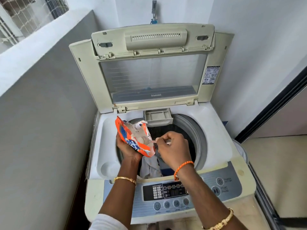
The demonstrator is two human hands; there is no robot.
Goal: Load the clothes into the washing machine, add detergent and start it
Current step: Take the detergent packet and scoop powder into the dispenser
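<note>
A top-loading washing machine point(221, 146) stands in front of me with its lid point(149, 77) raised. Clothes point(151, 168) lie in the drum, white and dark pieces showing under my arms. A small detergent drawer point(157, 116) is pulled out at the drum's back rim. My left hand point(126, 148) grips an opened orange detergent packet point(132, 138) over the drum's left side. My right hand point(174, 148) pinches a small scoop point(152, 141) whose head is inside the packet's mouth.
The control panel point(172, 193) with the start/pause button point(216, 190) and power button point(219, 181) runs along the near edge. A grey wall point(41, 130) stands close on the left. A tap point(154, 10) sticks out behind the lid. A dark door frame point(274, 103) is at the right.
</note>
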